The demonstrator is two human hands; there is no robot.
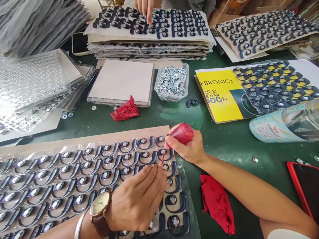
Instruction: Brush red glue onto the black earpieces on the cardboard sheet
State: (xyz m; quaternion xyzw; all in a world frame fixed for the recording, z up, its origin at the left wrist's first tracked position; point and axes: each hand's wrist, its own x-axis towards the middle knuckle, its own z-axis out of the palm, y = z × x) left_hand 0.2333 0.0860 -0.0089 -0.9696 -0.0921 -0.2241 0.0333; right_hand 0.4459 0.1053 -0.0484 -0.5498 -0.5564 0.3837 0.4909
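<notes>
My right hand [193, 149] is wrapped round a small red squeeze bottle [183, 132], tilted above the right end of a plastic-covered sheet. Rows of black hook-shaped pieces [91, 182] with round silver speakers lie on that sheet [139, 131]. Below the bottle a thin red strand or tip [163, 156] runs down to the fingertips of my left hand [139, 197]. Those fingers are pressed together over the right-hand columns of pieces; what they pinch, if anything, is hidden. My left wrist wears a watch [100, 203].
Another person's hand [147, 10] touches pieces on a stacked pile of sheets [149, 46]. A clear tub [171, 81] holds metal washers. Red crumpled scraps [126, 109], a bottle with a patterned sleeve [274, 124], a red-edged phone [304, 192] and a yellow box panel [221, 89] lie around.
</notes>
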